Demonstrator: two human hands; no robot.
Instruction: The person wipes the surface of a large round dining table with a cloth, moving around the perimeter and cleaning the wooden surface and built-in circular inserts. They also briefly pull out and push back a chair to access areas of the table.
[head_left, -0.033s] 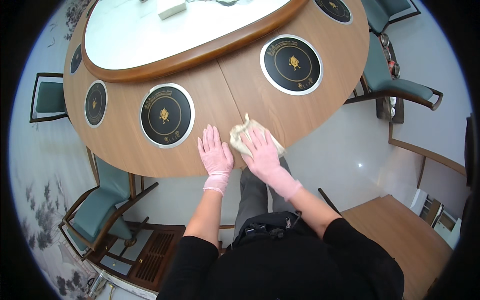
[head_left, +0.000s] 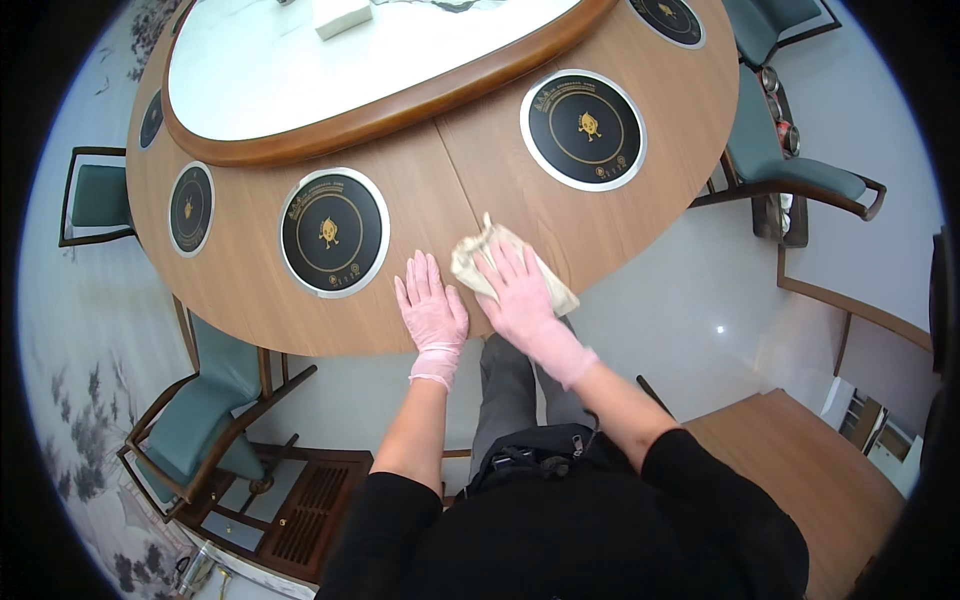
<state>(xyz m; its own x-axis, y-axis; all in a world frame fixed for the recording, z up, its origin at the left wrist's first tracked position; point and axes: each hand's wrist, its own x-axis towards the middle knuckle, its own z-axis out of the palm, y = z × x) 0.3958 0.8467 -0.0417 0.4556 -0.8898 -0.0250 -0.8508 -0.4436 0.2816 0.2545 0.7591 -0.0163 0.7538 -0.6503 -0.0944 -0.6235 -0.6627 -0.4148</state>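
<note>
Both of my hands wear thin pink gloves and rest at the near edge of a round wooden table [head_left: 640, 215]. Lying flat on the wood with its fingers stretched, my left hand [head_left: 434, 308] holds nothing. Just right of it, my right hand [head_left: 525, 303] presses a crumpled cream cloth [head_left: 467, 258] onto the tabletop. The cloth pokes out beyond the fingers and to the right of the hand; the part beneath the palm is hidden. A black round plate [head_left: 335, 232] with a silver rim is set into the table ahead of my left hand. Another such plate [head_left: 583, 130] lies farther right.
A raised white centre [head_left: 380, 80] with a brown wooden rim takes up the far table, a white box [head_left: 342, 16] on it. Green chairs stand around, one at near left [head_left: 190, 440] and one at right [head_left: 760, 150]. A dark slatted cabinet [head_left: 310, 505] is at lower left.
My right hand and the cloth have slid slightly to the left and away from me. The left hand stays practically where it was.
</note>
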